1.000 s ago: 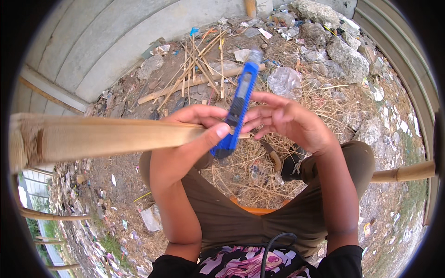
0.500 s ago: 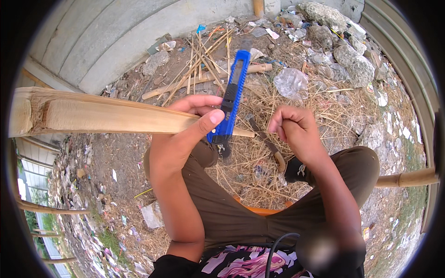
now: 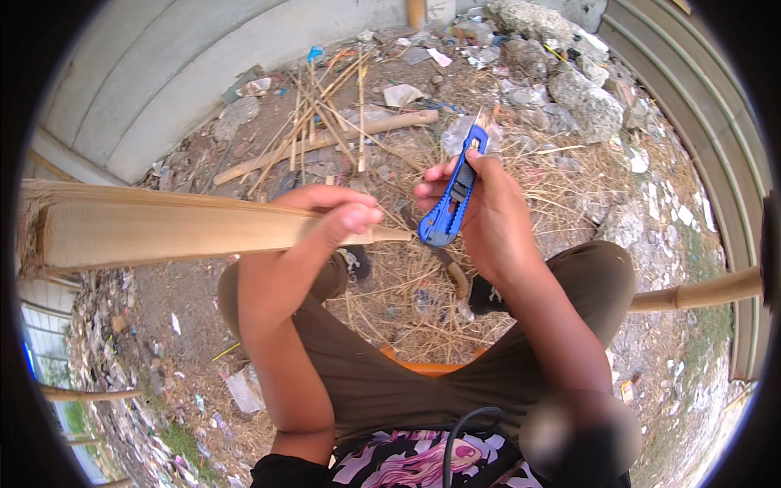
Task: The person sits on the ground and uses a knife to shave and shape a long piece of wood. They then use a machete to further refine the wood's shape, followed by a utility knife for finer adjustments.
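left hand (image 3: 298, 260) gripping bamboo strip (image 3: 163, 225), right hand (image 3: 498, 218) holding blue utility knife (image 3: 456, 190)

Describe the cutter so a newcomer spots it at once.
Find the brown trousers, then go up the picture to the right hand. The cutter sits tilted in its grip, blade end toward the picture's top. Its bright blue body sets it apart from the pale wooden piece in the left hand.
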Tool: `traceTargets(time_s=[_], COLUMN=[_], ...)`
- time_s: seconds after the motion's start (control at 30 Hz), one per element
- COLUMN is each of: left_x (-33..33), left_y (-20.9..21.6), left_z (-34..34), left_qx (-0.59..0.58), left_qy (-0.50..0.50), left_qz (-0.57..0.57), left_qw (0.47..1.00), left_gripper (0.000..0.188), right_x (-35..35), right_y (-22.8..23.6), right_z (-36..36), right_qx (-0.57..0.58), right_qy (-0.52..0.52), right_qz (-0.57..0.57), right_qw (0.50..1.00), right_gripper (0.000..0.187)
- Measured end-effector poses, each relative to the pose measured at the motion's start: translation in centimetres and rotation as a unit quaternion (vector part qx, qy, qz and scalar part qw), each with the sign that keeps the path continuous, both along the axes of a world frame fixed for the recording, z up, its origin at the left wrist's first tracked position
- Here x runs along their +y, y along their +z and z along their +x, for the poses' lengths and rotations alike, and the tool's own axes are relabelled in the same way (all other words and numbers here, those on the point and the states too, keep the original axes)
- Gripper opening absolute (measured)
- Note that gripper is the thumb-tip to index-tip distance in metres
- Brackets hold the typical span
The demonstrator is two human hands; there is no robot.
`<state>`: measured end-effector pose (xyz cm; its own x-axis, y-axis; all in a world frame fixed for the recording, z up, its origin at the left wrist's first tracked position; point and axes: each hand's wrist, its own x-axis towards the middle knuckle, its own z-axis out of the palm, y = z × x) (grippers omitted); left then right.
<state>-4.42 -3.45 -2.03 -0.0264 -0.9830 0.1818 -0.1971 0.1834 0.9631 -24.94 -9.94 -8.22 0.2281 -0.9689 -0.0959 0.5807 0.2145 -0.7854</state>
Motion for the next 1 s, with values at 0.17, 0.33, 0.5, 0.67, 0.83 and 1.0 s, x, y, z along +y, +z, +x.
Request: traceTargets(time_s=[0.17,0.33,0.5,0.67,0.83,1.0], left_x=[-1.1,-1.5,-1.1,-1.7,-1.6,-1.5], left_y=[-1.3,-3.1,-2.6,-3.4,-3.4,-3.8], left_z=[-0.9,-0.6,-0.4,1.5,1.1,1.0], left_qx=[0.09,0.207,0.301,0.289,0.278,0.289], left_qy=[0.107,0.139,0.039,-0.004,-0.001,-0.009], left_qz=[-0.128,-0.243,-0.25,-0.204,-0.19,-0.19], left_qw=[0.982,0.937,0.919,0.935,0.942,0.938], left_gripper=[0.052,0.063,0.072,0.072,0.073,0.075], right_x=[-2.5,-3.3,-2.4,0.3,3.9,4.6], right_y=[-5.6,-10.2,-12.9,-14.0,-17.9,-17.7], right_z=[-0.5,2.4,3.6,6.5,9.6,11.4], right_qx=[0.082,0.157,0.202,0.032,0.143,0.303], right_qy=[-0.043,-0.01,0.062,0.045,0.038,-0.01], right_qz=[0.12,0.221,0.256,0.295,0.136,-0.074], right_qw=[0.988,0.963,0.943,0.954,0.98,0.95], right_gripper=[0.024,0.027,0.045,0.048,0.046,0.048])
